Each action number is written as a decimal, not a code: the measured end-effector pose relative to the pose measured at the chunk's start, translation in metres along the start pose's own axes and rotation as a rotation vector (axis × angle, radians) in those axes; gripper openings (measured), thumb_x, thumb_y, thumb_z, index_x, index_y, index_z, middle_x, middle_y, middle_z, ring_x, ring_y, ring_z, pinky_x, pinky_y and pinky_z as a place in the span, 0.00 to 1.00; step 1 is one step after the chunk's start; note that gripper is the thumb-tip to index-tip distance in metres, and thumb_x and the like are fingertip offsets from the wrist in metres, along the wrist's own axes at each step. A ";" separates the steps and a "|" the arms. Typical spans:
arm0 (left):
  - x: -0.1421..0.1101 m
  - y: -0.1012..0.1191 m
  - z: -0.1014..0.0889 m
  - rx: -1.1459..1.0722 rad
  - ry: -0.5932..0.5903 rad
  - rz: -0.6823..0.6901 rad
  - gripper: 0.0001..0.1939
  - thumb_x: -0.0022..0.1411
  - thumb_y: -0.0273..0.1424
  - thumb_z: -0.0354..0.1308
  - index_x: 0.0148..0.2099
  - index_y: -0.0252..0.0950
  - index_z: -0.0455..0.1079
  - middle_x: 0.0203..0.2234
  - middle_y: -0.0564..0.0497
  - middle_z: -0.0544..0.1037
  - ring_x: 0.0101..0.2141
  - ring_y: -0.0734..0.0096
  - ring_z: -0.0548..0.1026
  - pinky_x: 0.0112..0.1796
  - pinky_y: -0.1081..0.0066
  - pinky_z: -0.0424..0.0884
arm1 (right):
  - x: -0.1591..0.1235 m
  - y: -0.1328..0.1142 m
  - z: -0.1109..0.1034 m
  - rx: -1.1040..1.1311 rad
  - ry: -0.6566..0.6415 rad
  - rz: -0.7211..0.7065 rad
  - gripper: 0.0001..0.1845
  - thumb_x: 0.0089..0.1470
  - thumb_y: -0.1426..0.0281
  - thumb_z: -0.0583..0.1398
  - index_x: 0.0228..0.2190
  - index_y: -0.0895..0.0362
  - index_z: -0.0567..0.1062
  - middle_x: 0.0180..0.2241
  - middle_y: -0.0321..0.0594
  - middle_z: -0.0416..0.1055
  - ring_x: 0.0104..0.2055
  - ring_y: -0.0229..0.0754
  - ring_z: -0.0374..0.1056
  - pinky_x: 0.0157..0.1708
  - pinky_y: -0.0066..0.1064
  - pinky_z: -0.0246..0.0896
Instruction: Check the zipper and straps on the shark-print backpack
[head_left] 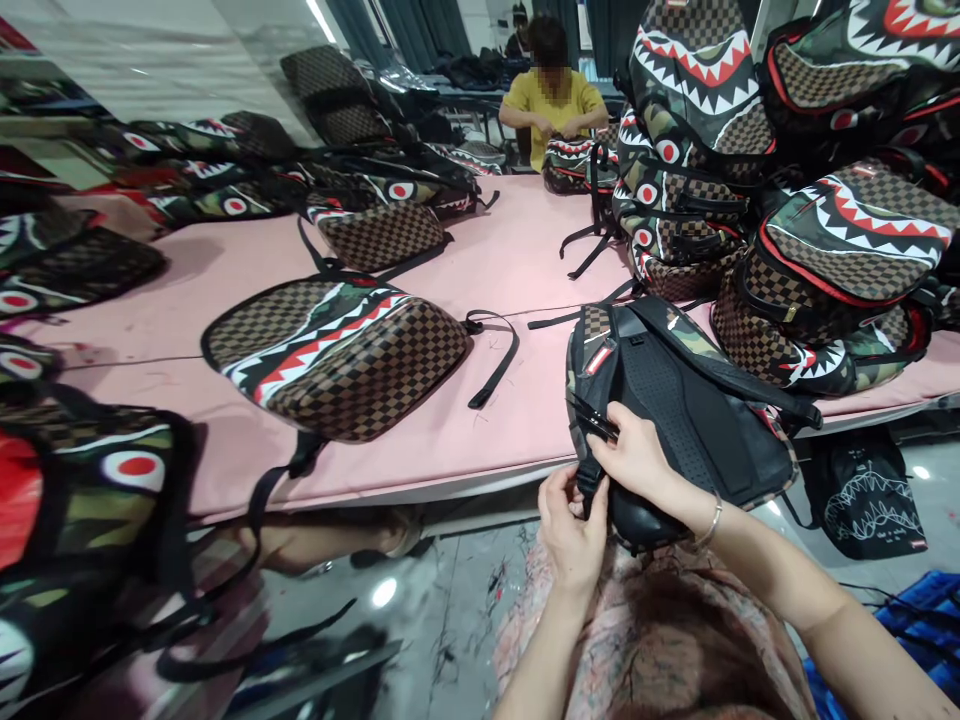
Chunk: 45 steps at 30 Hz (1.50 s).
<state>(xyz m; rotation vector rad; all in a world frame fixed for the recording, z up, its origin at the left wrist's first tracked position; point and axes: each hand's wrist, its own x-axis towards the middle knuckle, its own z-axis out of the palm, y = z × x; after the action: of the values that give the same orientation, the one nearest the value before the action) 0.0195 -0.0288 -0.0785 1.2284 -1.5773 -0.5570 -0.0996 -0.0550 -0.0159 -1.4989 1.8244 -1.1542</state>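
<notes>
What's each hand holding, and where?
Right hand: what look like black snips, by the rear end. Left hand: strap, pinched near its buckle.

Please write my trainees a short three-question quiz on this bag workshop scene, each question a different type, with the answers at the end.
1. Which of the wearer's hands holds the slim dark tool over the backpack?
2. True or false: the person across the pink tabletop wears a yellow top.
3. The left hand is pinching: A) a zip pull; B) a black strap; C) a cardboard box.

Key: 1. the right hand; 2. true; 3. B.
</notes>
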 end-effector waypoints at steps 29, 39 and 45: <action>0.014 -0.004 -0.016 -1.140 -0.063 -1.223 0.07 0.57 0.20 0.53 0.39 0.27 0.69 0.33 0.45 0.75 0.30 0.76 0.73 0.30 0.78 0.70 | -0.021 0.054 -0.004 -0.385 -0.063 -0.630 0.13 0.62 0.69 0.49 0.37 0.61 0.71 0.34 0.43 0.68 0.36 0.42 0.60 0.36 0.34 0.55; 0.010 -0.006 -0.017 -1.130 -0.121 -1.144 0.12 0.52 0.25 0.60 0.41 0.27 0.70 0.36 0.44 0.75 0.31 0.76 0.72 0.31 0.78 0.69 | -0.021 0.041 -0.004 -0.411 -0.099 -0.673 0.11 0.60 0.72 0.50 0.39 0.62 0.70 0.35 0.43 0.67 0.36 0.43 0.59 0.36 0.35 0.56; 0.009 -0.008 -0.015 -1.146 -0.149 -1.108 0.17 0.47 0.27 0.65 0.41 0.28 0.70 0.37 0.44 0.75 0.35 0.72 0.73 0.35 0.77 0.69 | -0.021 0.037 -0.005 -0.416 -0.117 -0.683 0.11 0.61 0.70 0.50 0.38 0.62 0.71 0.35 0.43 0.68 0.36 0.42 0.59 0.36 0.34 0.56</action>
<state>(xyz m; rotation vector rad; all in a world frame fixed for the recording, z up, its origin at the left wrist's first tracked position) 0.0369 -0.0371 -0.0753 0.9949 -0.2907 -1.9316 -0.1179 -0.0322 -0.0477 -2.5013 1.5692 -0.9552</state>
